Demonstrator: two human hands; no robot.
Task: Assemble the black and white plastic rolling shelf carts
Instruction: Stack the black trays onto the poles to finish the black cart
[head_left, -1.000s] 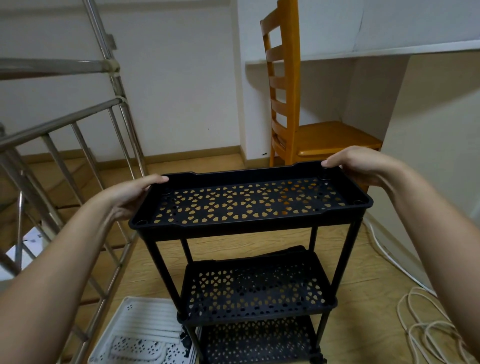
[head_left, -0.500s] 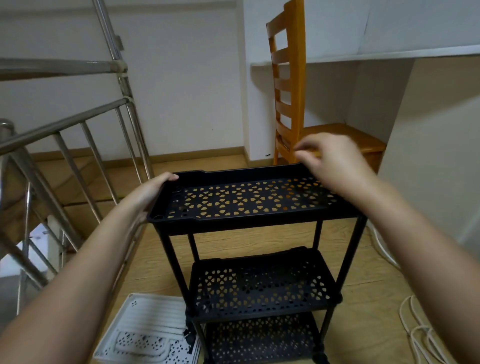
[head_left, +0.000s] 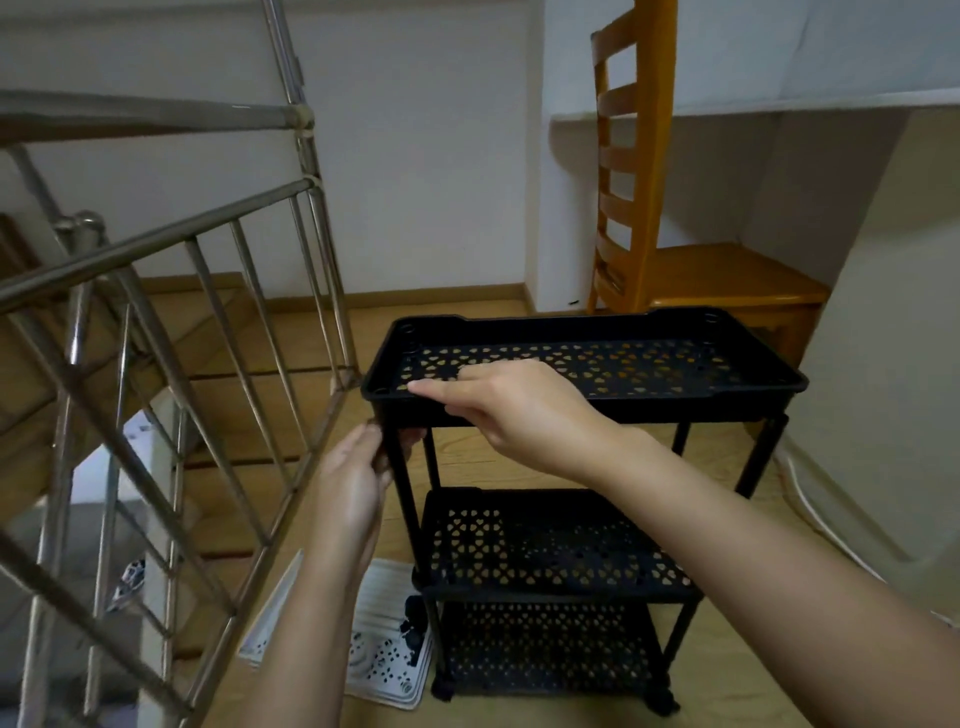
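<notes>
Cart: black cart (head_left: 545, 551), three tiers, stands upright on the wooden floor, centre-right, just beyond both hands.
Top tray: top tray (head_left: 649, 364) sits on the posts; its near-left corner lies under the right hand and just above the left.
Right hand: right hand (head_left: 514, 405) grips the tray's near rim, one finger (head_left: 428, 387) stretched leftward along it, the rest curled over the wall.
Left hand: left hand (head_left: 353, 478) holds the near-left post (head_left: 404, 488) just below the tray, fingers curled narrowly round it.
Floor: white tray (head_left: 387, 644) lies flat, left of the cart's base.
Surroundings: wooden chair (head_left: 644, 218) far right; metal railing (head_left: 171, 332) left.
</notes>
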